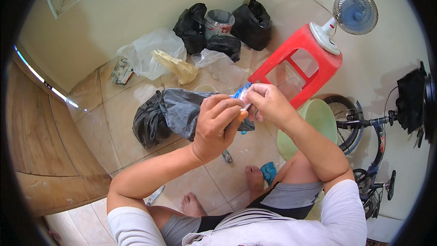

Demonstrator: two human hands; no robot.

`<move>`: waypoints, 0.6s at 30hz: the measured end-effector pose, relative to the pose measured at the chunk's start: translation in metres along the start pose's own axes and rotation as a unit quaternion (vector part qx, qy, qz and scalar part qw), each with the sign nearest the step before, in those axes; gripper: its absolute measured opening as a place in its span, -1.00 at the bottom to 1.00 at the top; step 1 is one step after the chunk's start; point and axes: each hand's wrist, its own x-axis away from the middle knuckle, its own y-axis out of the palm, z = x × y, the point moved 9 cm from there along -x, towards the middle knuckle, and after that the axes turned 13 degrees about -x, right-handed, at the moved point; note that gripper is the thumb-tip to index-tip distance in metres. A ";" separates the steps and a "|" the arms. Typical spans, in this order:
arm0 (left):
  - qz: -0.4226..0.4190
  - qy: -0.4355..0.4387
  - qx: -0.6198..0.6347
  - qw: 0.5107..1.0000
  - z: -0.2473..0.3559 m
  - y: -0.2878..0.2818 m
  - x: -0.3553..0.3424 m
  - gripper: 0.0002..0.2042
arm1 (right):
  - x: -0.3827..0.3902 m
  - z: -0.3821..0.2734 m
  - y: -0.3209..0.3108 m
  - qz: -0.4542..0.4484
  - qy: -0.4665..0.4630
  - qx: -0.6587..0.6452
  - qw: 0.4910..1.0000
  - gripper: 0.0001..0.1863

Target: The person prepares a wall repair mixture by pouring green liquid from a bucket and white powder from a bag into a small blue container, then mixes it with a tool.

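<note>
My left hand (217, 125) is closed around a small tool with an orange end (243, 115); a thin pale part of it shows between the hands, its exact kind unclear. Close beside it, my right hand (269, 102) pinches a small blue and clear plastic packet (242, 91). The hands nearly touch, with the tool's pale part at the packet's lower edge. Beneath them on the tiles lies a grey-black plastic bag (180, 111), partly hidden by my left hand.
Against the wall stand black bags (252, 23) and a bucket (219, 23); white and yellowish plastic bags (175, 66) lie nearer. To the right are a red stool (300, 59) bearing a fan (355, 12), a green basin (314, 127) and a bicycle (375, 141). A wooden door (45, 123) is left.
</note>
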 end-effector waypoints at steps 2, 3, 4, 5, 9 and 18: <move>-0.004 -0.016 0.011 1.000 0.002 0.003 0.003 -0.86 | 0.002 -0.002 0.000 0.004 -0.017 0.010 1.000 -0.75; -0.006 -0.025 0.016 1.000 0.001 0.003 0.005 -0.85 | 0.005 -0.007 0.002 0.008 -0.033 0.014 0.999 -0.79; -0.024 -0.038 0.020 0.999 -0.001 0.006 0.007 -0.82 | 0.008 -0.013 0.001 0.013 -0.049 0.019 0.999 -0.83; -0.030 -0.055 0.021 0.998 -0.002 0.007 0.009 -0.80 | 0.009 -0.019 -0.001 0.017 -0.079 0.041 0.996 -0.84; -0.056 -0.080 0.027 0.995 -0.005 0.011 0.012 -0.74 | 0.020 -0.047 -0.005 0.026 -0.166 0.137 0.976 -0.85; -0.046 -0.104 -0.074 0.991 -0.026 0.009 -0.013 -0.58 | 0.036 -0.080 0.005 0.006 -0.331 0.273 0.904 -0.89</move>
